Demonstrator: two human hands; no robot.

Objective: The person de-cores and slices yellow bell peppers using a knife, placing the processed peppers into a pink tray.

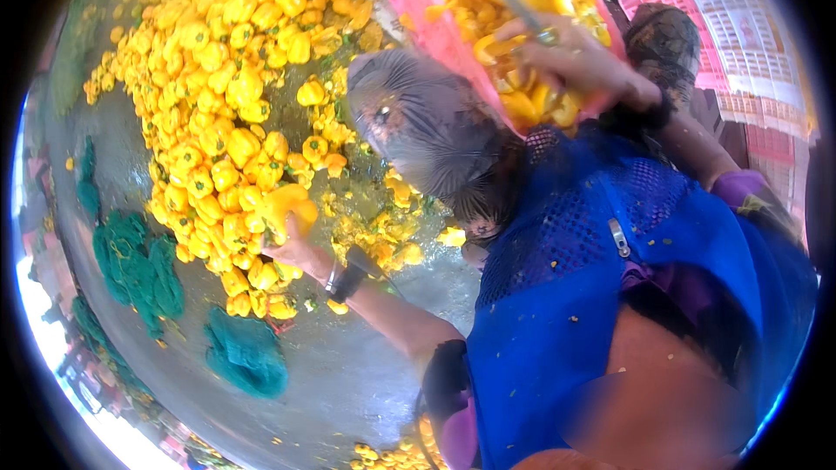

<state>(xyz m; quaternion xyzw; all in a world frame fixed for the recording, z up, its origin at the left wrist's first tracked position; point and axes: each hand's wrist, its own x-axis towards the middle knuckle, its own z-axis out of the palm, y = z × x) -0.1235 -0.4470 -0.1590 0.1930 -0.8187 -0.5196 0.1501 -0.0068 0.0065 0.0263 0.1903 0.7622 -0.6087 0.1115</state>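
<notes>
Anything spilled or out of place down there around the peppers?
Yes. Yellow pepper scraps lie scattered over the wet floor beside the whole-pepper pile, and green nets lie crumpled along its edge. The left hand grips a pepper.

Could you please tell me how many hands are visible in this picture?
2. One hand holds a yellow pepper beside the floor heap; the other hand reaches into the pink crate of peppers. Both belong to the person in blue; further hands may be hidden.
</notes>
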